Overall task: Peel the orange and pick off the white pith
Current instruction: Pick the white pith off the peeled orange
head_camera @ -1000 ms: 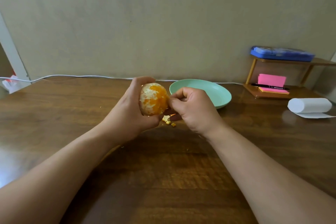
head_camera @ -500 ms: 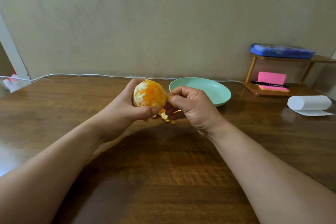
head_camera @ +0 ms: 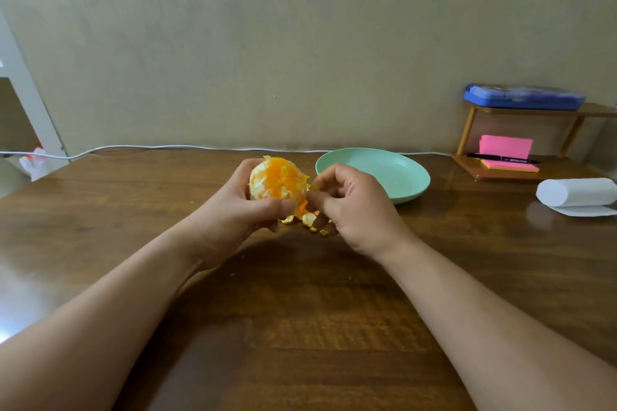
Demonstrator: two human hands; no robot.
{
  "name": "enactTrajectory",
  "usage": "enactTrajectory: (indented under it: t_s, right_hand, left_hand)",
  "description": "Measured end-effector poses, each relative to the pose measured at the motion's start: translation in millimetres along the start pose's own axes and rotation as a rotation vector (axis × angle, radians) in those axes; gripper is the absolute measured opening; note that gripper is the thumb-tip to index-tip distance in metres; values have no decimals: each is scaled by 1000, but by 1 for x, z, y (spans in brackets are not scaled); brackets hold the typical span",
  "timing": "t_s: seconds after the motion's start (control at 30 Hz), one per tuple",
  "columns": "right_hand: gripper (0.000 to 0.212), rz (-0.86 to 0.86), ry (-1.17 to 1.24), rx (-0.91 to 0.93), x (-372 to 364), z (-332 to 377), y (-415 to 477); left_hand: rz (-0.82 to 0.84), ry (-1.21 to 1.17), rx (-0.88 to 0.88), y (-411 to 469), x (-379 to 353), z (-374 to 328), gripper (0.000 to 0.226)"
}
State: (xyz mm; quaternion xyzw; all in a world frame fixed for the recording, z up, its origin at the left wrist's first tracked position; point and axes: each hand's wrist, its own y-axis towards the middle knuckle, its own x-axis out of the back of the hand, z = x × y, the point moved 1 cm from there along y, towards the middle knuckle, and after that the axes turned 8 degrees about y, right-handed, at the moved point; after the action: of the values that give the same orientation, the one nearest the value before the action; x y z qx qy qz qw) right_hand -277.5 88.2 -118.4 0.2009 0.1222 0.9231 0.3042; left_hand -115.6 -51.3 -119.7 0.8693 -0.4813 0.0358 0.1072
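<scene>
- Found clasped in the left grip [head_camera: 233, 210]: the orange [head_camera: 278, 182], raised above the surface [head_camera: 300, 310], thumb across its near underside. Judged so held to present the bared face to the working side.
- Found closed at the right grip [head_camera: 350, 210]: thumb and forefinger pinching a pale shred [head_camera: 310, 188] at the orange's right flank. Pith or rind not determinable.
- Observed on the fruit: flesh largely bared, white patches remaining toward its left. Rated past peeling and into pith removal.
- Lying on the surface directly beneath both grips: peel scraps [head_camera: 309, 220], apparently let fall where worked.
- Just beyond the right grip: green plate [head_camera: 410, 177], presumably set within reach for fruit or waste.
- Well apart to the right: paper roll [head_camera: 577, 192], likely for wiping juice, and a small shelf [head_camera: 500, 173] bearing a blue case [head_camera: 524, 97].
</scene>
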Motion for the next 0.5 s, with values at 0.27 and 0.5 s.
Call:
enactTrajectory:
  t_s: [0.27,0.5]
  right_hand:
    - [14,34,-398,-9,1,1,-3]
    - [19,-14,-444,86,1,4,-3]
  left_hand:
    - [-74,289,-5,-1,0,-1,91]
    - [-118,394,-34,-3,-1,-5,89]
